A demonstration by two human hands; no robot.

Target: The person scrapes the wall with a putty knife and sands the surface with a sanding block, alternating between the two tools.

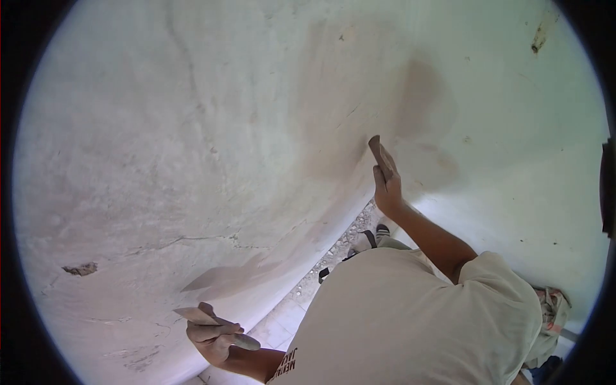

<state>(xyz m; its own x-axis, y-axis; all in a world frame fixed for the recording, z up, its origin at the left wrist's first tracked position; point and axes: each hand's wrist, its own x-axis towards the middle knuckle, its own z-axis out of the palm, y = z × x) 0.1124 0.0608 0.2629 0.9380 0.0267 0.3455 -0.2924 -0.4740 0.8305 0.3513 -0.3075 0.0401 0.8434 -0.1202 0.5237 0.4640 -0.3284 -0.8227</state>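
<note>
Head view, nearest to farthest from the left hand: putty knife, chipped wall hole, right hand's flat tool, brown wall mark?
1. Putty knife, gripped in the left hand.
2. Chipped wall hole, at picture left.
3. Flat tool, in the right hand.
4. Brown wall mark, at upper right.

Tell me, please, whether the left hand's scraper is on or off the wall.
Off, it appears: the scraper is held in the left hand, and a shadow falls on the wall apart from it.
</note>
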